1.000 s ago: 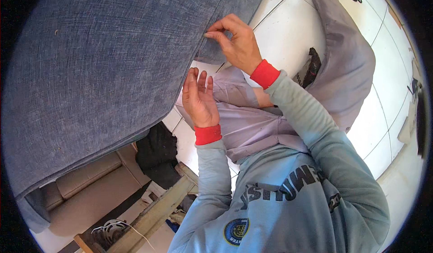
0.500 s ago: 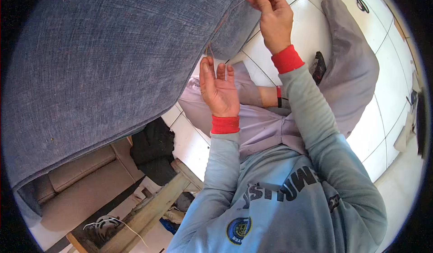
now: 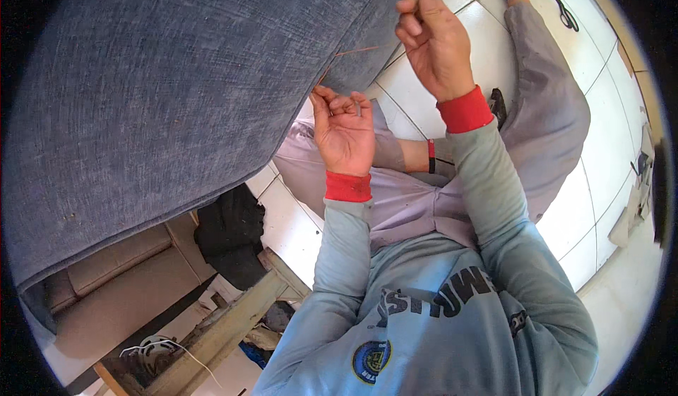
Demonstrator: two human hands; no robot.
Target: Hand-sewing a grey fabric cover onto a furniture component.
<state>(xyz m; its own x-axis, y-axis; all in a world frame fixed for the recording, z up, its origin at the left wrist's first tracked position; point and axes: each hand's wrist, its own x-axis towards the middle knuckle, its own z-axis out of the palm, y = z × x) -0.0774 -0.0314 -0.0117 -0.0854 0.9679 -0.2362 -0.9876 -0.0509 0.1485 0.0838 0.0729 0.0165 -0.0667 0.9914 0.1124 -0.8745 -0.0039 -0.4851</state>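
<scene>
head view shows thin thread [image 3: 359,51] at the edge of blue fabric [image 3: 176,99] (probably light and limp, best pinched near its tip), left hand [image 3: 344,138] nearly closed beside it, hold unclear, right hand [image 3: 441,46] half-curled, seemingly empty.

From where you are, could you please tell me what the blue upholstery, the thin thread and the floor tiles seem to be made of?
Blue upholstery: woven fabric with a matte finish, judging by its streaky, crosshatched texture. Thin thread: perhaps cotton or nylon, from its fine strand; finish too small to tell. Floor tiles: probably glazed ceramic, given their glossy white glare.
</scene>
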